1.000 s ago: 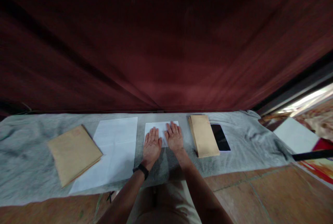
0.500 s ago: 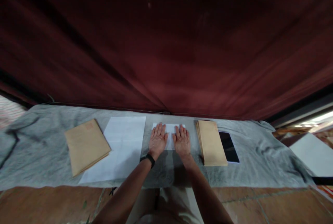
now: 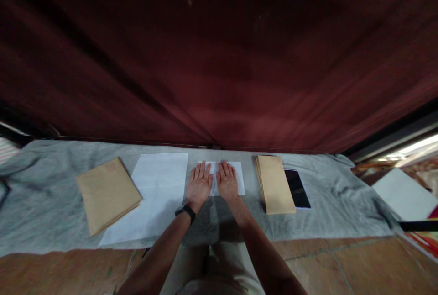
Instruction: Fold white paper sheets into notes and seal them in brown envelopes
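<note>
Both my hands lie flat, fingers stretched out, on a small folded white paper (image 3: 239, 177) in the middle of a grey cloth (image 3: 325, 213). My left hand (image 3: 199, 186), with a black band at the wrist, covers the paper's left part. My right hand (image 3: 226, 183) rests beside it on the paper's middle. A large white sheet (image 3: 153, 194) lies just left of my left hand. A stack of long brown envelopes (image 3: 274, 183) lies just right of my right hand.
A pile of wide brown envelopes (image 3: 106, 193) overlaps the large sheet's left edge. A dark phone (image 3: 297, 188) lies right of the long envelopes. A dark red curtain (image 3: 219, 57) hangs behind the cloth. White paper (image 3: 405, 194) lies at far right on a tiled floor (image 3: 342, 263).
The view has shifted slightly. My hands slid a little to the left across the folded paper, baring more of its right side. They stay flat.
</note>
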`<state>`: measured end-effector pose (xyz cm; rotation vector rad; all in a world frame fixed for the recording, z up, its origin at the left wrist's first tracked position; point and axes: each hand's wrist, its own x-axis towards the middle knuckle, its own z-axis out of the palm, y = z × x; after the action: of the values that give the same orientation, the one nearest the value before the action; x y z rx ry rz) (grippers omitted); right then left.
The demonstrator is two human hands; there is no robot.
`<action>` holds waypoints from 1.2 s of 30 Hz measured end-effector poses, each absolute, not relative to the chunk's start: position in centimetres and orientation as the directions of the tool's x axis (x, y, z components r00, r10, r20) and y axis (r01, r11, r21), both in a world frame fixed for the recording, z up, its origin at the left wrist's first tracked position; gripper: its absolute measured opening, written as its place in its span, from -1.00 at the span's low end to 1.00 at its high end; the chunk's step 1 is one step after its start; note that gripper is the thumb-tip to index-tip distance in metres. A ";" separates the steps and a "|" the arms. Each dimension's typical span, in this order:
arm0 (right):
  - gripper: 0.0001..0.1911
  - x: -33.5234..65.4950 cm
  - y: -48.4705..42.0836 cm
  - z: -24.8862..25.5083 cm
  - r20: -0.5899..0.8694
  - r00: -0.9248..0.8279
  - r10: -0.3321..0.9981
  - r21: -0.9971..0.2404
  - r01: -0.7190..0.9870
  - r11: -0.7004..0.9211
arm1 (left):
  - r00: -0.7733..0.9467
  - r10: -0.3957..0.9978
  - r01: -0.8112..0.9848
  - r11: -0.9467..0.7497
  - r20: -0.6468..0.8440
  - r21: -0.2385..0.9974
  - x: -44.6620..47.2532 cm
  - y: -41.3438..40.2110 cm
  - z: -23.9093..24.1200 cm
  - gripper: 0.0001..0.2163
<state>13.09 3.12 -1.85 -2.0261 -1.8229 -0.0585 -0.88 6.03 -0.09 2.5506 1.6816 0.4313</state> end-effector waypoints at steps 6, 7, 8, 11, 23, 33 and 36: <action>-0.44 13.1 3.3 -2.3 0.302 0.120 0.946 -0.244 0.969 -0.045 | 0.378 0.905 0.884 -0.416 0.196 0.213 -1.0 6.2 -0.1 -0.49; -0.45 13.5 3.1 -2.4 0.309 0.139 0.941 -0.237 0.969 -0.066 | 0.380 0.904 0.884 -0.417 0.198 0.209 -1.0 6.2 -0.1 -0.49; -0.46 14.1 2.9 -2.4 0.318 0.159 0.934 -0.230 0.969 -0.087 | 0.380 0.903 0.885 -0.418 0.201 0.205 -1.0 6.2 -0.1 -0.49; -0.45 15.7 2.2 -2.6 0.352 0.209 0.912 -0.215 0.967 -0.138 | 0.376 0.903 0.887 -0.416 0.208 0.200 -0.9 6.2 -0.3 -0.48; -0.42 17.4 0.6 -2.0 0.292 0.262 0.920 -0.194 0.958 -0.211 | 0.357 0.906 0.887 -0.406 0.229 0.221 1.0 5.6 -0.4 -0.50; -0.43 17.4 0.6 -2.1 0.297 0.255 0.920 -0.187 0.961 -0.206 | 0.456 0.862 0.826 -0.502 0.220 0.257 1.9 4.5 -0.4 -0.49; -0.42 17.4 0.7 -2.0 0.293 0.262 0.920 -0.187 0.959 -0.213 | 0.403 0.884 0.855 -0.457 0.239 0.247 0.3 4.9 -0.6 -0.46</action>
<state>17.36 0.71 -2.00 -2.2114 -1.7217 -0.1683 0.27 4.87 -0.62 2.5586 1.5892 0.5183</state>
